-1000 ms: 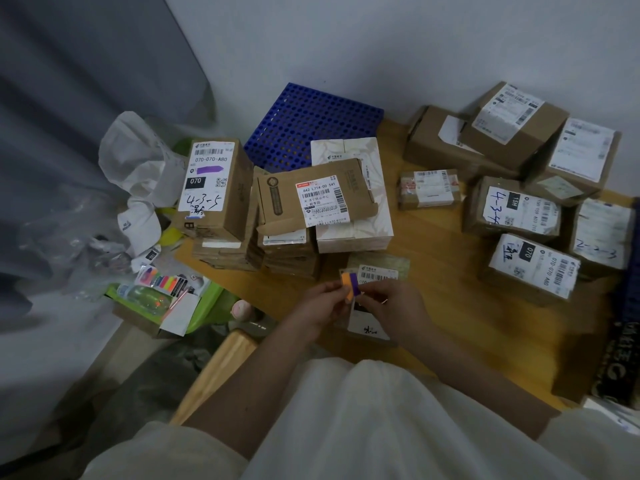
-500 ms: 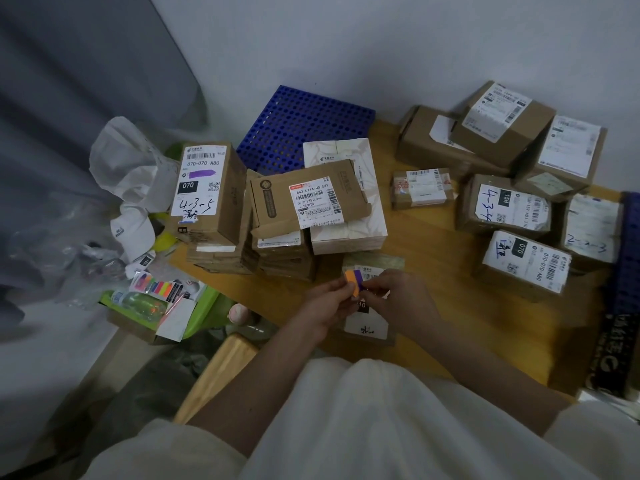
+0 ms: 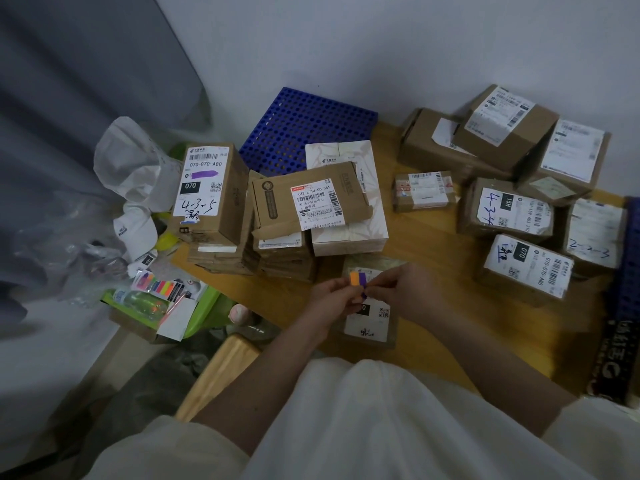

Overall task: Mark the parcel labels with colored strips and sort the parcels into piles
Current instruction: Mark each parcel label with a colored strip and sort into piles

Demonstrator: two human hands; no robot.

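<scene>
My hands meet low over a small parcel (image 3: pixel 369 320), so straight down is blocked. Just beyond my left hand (image 3: pixel 334 297) a stack of boxes (image 3: pixel 277 237) walls off the far-left side. Past my right hand (image 3: pixel 403 289) bare wooden table (image 3: pixel 433 251) gives me an open lane forward, up to a small taped parcel (image 3: pixel 424 189). Further right, labelled parcels (image 3: pixel 526 268) crowd the table.

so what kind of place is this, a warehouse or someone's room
Probably a room at home used for parcel sorting, not a warehouse: labelled brown cardboard parcels piled on a small wooden table against a plain white wall, beside a grey curtain.
</scene>
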